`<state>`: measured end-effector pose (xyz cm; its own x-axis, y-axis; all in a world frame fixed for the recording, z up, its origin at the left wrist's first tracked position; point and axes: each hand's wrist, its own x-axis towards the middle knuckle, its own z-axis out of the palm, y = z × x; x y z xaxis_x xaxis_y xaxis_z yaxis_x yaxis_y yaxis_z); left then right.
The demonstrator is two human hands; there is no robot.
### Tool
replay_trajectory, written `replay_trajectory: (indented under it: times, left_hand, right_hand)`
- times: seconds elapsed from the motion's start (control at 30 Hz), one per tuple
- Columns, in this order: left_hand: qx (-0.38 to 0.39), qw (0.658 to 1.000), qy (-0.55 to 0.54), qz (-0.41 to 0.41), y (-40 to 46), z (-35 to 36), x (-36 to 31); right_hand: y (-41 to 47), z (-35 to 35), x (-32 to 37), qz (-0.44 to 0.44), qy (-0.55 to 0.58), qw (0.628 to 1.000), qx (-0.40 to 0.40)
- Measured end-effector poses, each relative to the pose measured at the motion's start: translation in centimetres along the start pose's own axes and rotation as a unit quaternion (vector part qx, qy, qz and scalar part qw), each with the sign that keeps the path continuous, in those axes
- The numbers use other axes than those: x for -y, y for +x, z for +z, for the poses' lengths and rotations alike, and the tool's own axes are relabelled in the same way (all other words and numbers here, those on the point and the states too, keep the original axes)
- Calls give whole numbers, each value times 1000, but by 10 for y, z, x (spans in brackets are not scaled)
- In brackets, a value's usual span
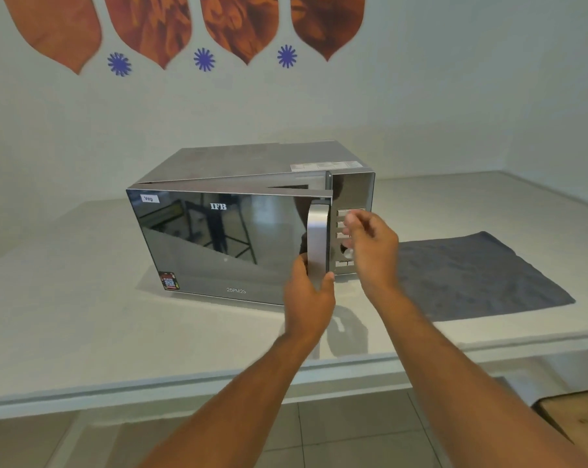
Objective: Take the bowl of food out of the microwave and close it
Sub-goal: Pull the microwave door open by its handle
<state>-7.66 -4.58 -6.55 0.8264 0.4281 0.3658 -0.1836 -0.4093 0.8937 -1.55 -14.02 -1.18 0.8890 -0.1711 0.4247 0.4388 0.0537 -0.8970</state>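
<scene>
My left hand wraps the lower end of the silver door handle on the microwave, fingers curled around it. The mirrored door stands slightly ajar, gap at the handle side. My right hand hovers loose in front of the control panel, fingers half curled, holding nothing. Bowl not visible, probably behind the door. Grey cloth lies on the white counter, right of the microwave.
</scene>
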Motion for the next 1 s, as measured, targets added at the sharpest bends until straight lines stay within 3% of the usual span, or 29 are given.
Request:
replay_trajectory:
  times: [0.1,0.2,0.3,0.37,0.43,0.5,0.57,0.73,0.83,1.0]
  left_hand:
    - [-72,997,12,33,-23,-5,-5]
    - [-144,970,105,167,-47,-13,-11]
    - [-144,916,160,340,-76,-19,-5]
    - [-101,911,140,374,-90,-19,0]
    - [-48,941,109,317,-99,-21,-1]
    - [-16,981,94,171,-103,-25,-8]
    - [-27,992,98,73,-104,-29,-13]
    - [-43,997,65,5,-107,-43,-29]
    - [-51,997,47,-25,-103,-57,-29]
    - [-96,993,66,-9,-92,-82,-19]
  right_hand:
    - [-9,1,8,6,-27,997,76]
    - [-22,0,17,-3,-10,993,119]
    - [-37,-3,27,-15,-4,988,154]
    - [-46,-4,35,-15,1,983,181]
    - [-56,-3,43,-15,14,976,216]
    - [-65,0,52,-16,14,967,255]
    - [-72,3,59,-23,9,958,284]
    - [-85,15,68,-29,36,946,320]
    - [-89,22,66,-32,41,957,286]
    - [-93,37,50,24,62,974,214]
